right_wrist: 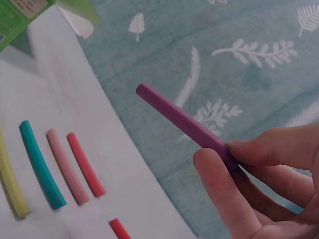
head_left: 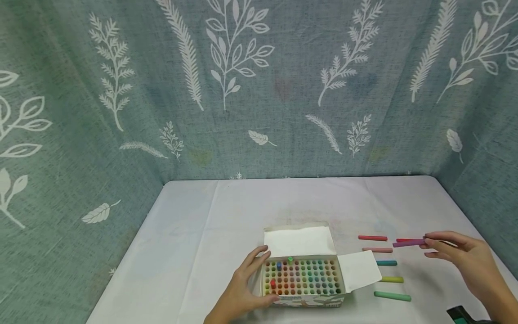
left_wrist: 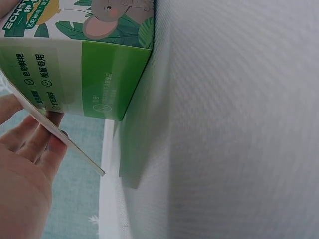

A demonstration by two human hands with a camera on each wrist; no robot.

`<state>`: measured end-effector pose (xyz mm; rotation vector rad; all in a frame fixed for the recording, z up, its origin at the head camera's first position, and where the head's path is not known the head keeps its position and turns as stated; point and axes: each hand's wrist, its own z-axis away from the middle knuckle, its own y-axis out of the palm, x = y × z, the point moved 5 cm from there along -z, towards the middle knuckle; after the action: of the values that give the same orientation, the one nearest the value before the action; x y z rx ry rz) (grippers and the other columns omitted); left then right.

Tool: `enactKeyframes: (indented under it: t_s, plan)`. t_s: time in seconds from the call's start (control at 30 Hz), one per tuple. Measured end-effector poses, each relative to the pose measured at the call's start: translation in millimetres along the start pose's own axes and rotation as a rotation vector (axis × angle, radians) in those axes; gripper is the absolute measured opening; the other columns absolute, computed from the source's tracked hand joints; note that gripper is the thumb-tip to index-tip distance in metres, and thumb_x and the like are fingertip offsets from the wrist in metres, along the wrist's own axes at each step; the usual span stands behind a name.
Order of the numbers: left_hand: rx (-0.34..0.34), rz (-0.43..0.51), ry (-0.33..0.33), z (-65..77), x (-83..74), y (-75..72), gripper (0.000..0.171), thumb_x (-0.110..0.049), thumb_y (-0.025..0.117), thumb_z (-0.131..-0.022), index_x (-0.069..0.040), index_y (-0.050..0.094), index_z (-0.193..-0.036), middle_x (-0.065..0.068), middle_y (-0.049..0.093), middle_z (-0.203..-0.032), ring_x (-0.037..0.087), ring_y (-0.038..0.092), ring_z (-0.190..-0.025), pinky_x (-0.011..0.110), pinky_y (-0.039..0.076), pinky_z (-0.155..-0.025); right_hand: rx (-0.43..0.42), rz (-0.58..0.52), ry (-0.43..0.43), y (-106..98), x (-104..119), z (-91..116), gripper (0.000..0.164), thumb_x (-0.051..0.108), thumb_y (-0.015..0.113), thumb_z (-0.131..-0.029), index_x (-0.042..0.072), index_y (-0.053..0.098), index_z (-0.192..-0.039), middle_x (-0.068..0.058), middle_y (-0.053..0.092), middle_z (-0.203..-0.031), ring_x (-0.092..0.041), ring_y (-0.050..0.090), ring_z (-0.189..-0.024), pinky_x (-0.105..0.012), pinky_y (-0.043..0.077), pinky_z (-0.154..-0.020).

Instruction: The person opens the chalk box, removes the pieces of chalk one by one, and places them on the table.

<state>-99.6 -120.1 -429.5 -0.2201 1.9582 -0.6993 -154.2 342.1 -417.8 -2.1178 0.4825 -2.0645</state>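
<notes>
Between the thumb and fingers of my right hand is a purple chalk stick, pinched near one end and raised over the table's right side. My left hand holds the left side of an open chalk box, thumb along the front edge and fingers at the back left corner. Inside the box is a grid of round holes with coloured tints. A red stick, a blue stick and a green stick rise above the grid. In the left wrist view, the fingers reach around a box flap.
Right of the box lie loose chalks: a red one, another red one partly behind the purple stick, a pink, a teal, a yellow-green and a green. The right flap overlaps some. A patterned curtain surrounds the white table.
</notes>
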Motion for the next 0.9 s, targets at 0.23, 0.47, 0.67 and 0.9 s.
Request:
enactKeyframes:
  t_s: [0.23, 0.47, 0.67, 0.9]
  plan:
    - [0.017, -0.025, 0.001, 5.1, 23.0, 7.4, 0.088, -0.030, 0.085, -0.070, -0.012, 0.041, -0.144, 0.008, 0.033, -0.149, 0.034, 0.039, -0.130, 0.054, 0.045, -0.092, -0.024, 0.003, 0.064, -6, -18, -1, 0.009, 0.014, 0.065, -0.091, 0.014, 0.072, -0.096, 0.019, 0.064, -0.085, -0.009, 0.068, -0.071, -0.022, 0.055, -0.060]
    - [0.032, 0.014, -0.041, 7.0, 30.1, 9.0, 0.086, -0.033, 0.083, -0.073, -0.019, 0.039, -0.146, 0.000, 0.030, -0.150, 0.029, 0.035, -0.134, 0.054, 0.043, -0.095, -0.013, -0.084, 0.153, -14, -40, -3, 0.010, 0.012, 0.065, -0.090, 0.018, 0.074, -0.090, 0.020, 0.064, -0.083, -0.006, 0.067, -0.070, -0.021, 0.055, -0.060]
    - [0.026, -0.005, -0.022, 6.4, 28.9, 9.0, 0.086, -0.030, 0.083, -0.073, -0.016, 0.039, -0.145, 0.004, 0.031, -0.150, 0.030, 0.036, -0.134, 0.054, 0.044, -0.094, -0.018, -0.111, 0.263, -21, -71, -8, 0.014, 0.012, 0.064, -0.091, 0.023, 0.073, -0.088, 0.022, 0.062, -0.082, -0.003, 0.066, -0.073, -0.022, 0.055, -0.063]
    - [0.022, -0.021, -0.026, 6.2, 27.6, 7.9, 0.086, -0.031, 0.083, -0.072, -0.017, 0.040, -0.145, 0.003, 0.031, -0.150, 0.029, 0.036, -0.134, 0.054, 0.044, -0.095, -0.049, -0.113, 0.389, -25, -107, -15, 0.012, 0.012, 0.064, -0.091, 0.006, 0.069, -0.100, 0.016, 0.062, -0.078, -0.009, 0.068, -0.071, -0.028, 0.056, -0.066]
